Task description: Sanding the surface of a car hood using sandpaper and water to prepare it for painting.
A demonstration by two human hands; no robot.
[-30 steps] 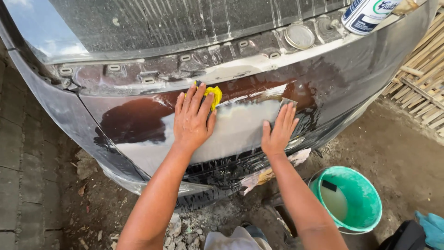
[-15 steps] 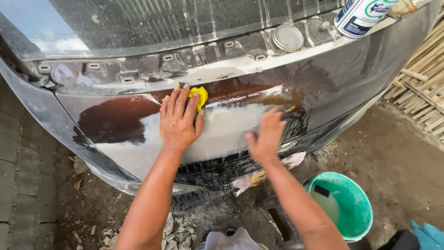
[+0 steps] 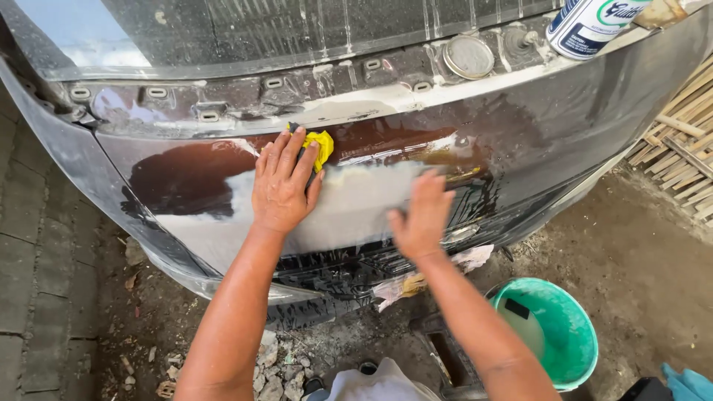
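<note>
A dark, wet car body panel [image 3: 564, 134] fills the upper view, with a pale grey filler patch [image 3: 356, 204] across a brown sanded area. My left hand [image 3: 282, 186] lies flat on the panel and presses a small yellow cloth [image 3: 321, 145] under its fingers at the patch's upper edge. My right hand [image 3: 421, 215] is blurred, with its fingers together on the grey patch to the right of the left hand; whether it holds anything is hidden.
A green bucket [image 3: 572, 334] with murky water stands on the dirt at lower right. A white and blue can [image 3: 594, 26] sits on the car's upper edge at top right. Bamboo sticks [image 3: 683, 141] lie right; paving bricks [image 3: 30, 282] lie left.
Both hands have shifted left across the panel together with the view. The right hand slid leftwards over the grey patch and is now blurred.
</note>
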